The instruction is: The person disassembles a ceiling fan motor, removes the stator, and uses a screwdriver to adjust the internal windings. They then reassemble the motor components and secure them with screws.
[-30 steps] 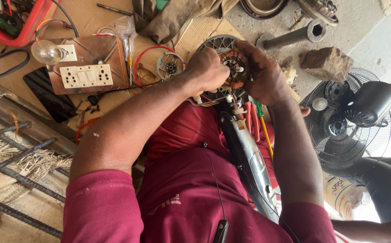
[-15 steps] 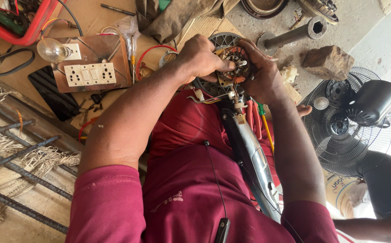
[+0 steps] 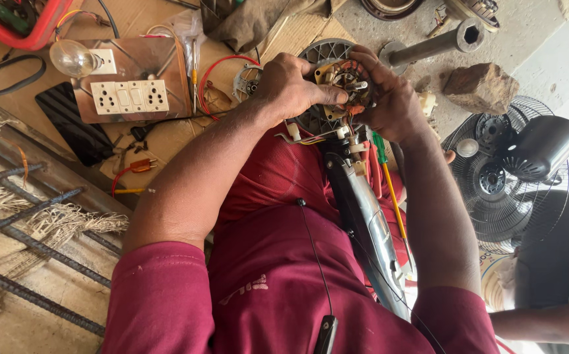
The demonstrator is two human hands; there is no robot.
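Item one: my left hand, fingers curled over the rim of the fan motor, gripping it from the left so it cannot turn. Item two: my right hand, clamped on the motor's right side, thumb pressed near the copper windings, the two hands bracing the part between them. Item three: the motor itself, held above my lap against the top of a metal stand tube that runs down along my red shirt, its loose wires hanging just below. Item four: a green-handled screwdriver lying beside the tube, within reach of the right hand. Item five: a switchboard with sockets and a bare light bulb on the floor to the left. Item six: a stripped table fan at right, well apart.
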